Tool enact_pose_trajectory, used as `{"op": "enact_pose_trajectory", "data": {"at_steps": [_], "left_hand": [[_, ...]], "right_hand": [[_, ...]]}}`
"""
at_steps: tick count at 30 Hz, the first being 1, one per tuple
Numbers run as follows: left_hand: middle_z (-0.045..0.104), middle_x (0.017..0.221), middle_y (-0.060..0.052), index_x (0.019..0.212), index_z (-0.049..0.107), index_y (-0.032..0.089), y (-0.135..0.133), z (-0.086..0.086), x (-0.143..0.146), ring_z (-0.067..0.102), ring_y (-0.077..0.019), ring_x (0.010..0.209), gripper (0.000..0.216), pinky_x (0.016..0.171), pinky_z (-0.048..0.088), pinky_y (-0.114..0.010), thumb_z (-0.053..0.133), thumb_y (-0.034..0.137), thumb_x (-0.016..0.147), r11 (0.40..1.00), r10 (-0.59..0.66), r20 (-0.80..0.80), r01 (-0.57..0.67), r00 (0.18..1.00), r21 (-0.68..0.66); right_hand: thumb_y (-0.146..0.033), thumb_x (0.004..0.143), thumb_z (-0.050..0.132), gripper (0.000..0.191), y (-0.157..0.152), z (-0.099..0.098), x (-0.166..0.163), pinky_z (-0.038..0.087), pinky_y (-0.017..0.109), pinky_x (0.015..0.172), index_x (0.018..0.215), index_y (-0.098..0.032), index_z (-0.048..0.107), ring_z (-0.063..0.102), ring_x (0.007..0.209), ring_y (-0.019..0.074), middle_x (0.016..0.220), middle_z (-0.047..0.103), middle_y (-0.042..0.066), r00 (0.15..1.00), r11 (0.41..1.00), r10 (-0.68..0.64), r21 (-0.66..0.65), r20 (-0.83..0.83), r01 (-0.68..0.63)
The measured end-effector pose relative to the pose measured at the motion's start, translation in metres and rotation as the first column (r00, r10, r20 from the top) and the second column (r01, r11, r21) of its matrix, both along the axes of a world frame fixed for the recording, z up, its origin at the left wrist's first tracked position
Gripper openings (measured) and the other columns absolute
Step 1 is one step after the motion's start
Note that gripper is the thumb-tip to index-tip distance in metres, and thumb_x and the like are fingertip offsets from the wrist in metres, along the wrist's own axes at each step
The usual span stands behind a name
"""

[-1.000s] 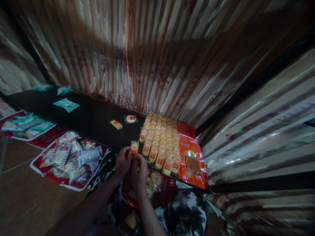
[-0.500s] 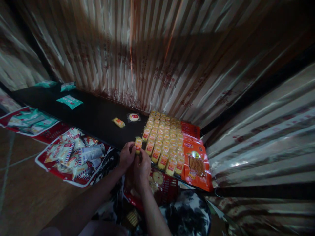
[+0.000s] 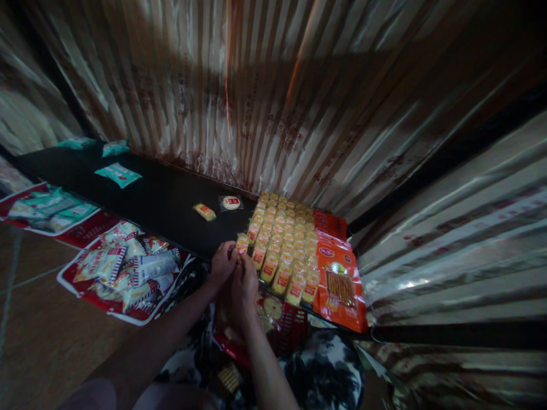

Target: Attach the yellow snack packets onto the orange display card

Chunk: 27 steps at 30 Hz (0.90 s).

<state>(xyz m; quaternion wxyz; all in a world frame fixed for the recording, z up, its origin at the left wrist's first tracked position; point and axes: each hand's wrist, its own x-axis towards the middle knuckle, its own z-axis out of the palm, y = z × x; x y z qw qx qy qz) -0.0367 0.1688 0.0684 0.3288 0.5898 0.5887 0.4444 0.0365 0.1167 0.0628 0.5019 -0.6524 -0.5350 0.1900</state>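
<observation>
Both of my hands pinch one small yellow snack packet [image 3: 242, 243] at the near edge of a black shelf [image 3: 162, 199]. My left hand [image 3: 223, 263] grips its left side and my right hand [image 3: 244, 282] its lower right. Right beside it, several rows of the same yellow packets [image 3: 280, 242] lie tightly side by side on the shelf. An orange biscuit pack [image 3: 339, 285] lies to the right of the rows.
A loose yellow packet [image 3: 204, 212] and a round clear-wrapped packet [image 3: 231, 203] lie further left on the shelf, teal packets [image 3: 117, 174] at its far end. Red trays of white packets [image 3: 123, 267] and teal packets [image 3: 45, 208] sit on the floor. Corrugated metal walls [image 3: 273, 108] close in behind and right.
My hands have carried the yellow packet slightly up and right, closer to the near-left corner of the rows. The camera has shifted a little.
</observation>
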Motion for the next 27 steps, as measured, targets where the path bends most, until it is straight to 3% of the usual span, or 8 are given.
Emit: {"op": "enact_pose_trajectory", "data": {"at_steps": [12,27], "left_hand": [[0.064,0.094,-0.006,0.097,0.058,0.018,0.01,0.005,0.002,0.063,-0.0163,0.087,0.019,0.083,0.05,-0.031,0.044,0.023,0.085,0.999,-0.045,-0.008,0.045,0.999,-0.028],[0.065,0.092,-0.005,0.096,0.058,0.018,0.023,-0.008,0.011,0.064,-0.0155,0.085,0.017,0.08,0.052,-0.03,0.047,0.024,0.084,0.997,-0.075,0.068,0.074,0.995,0.005]], "right_hand": [[-0.035,0.089,0.033,0.044,0.007,0.005,-0.003,0.036,0.045,0.102,0.116,-0.012,0.059,0.048,0.12,0.0251,0.125,0.056,0.017,0.999,0.999,0.029,-0.019,0.025,-0.029],[-0.024,0.089,0.031,0.045,0.012,0.014,0.001,0.038,0.044,0.102,0.125,-0.008,0.053,0.041,0.128,0.0254,0.131,0.052,0.019,0.986,0.997,0.044,-0.069,0.161,-0.034]]}}
